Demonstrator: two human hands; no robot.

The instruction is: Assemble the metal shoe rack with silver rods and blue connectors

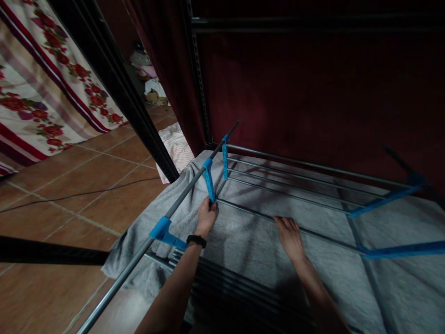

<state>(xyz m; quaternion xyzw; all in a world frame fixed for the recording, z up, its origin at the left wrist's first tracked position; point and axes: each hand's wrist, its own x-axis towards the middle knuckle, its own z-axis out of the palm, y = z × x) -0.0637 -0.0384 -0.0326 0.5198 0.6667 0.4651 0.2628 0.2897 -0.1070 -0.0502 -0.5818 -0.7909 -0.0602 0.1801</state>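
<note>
Two bare hands, ours, both engaged. Left hand [207, 214], black band [196, 240] at the wrist: grasping the lower end of a slotted blue plastic bracket [209, 183], where a slim grey metal tube [248, 211] meets it. Right hand [288, 230]: fingers curled over that same tube, farther along, gripping it.

One long round grey metal pole [186, 190], slanting along our left side; the bracket hangs from it, between a farther blue plastic bracket [225, 160] and a nearer blue plastic bracket [167, 234]. Several thin parallel metal rods [285, 188], beyond our tube, running to a blue plastic arm [378, 204] at right. One second blue plastic arm [410, 250], at our tube's right end.

One bundle of grey metal rods [239, 278], below our forearms. One soft grey cloth [250, 250], spread beneath the frame. One black metal post [139, 120], upper left; brown tiled floor [86, 204] beyond.
</note>
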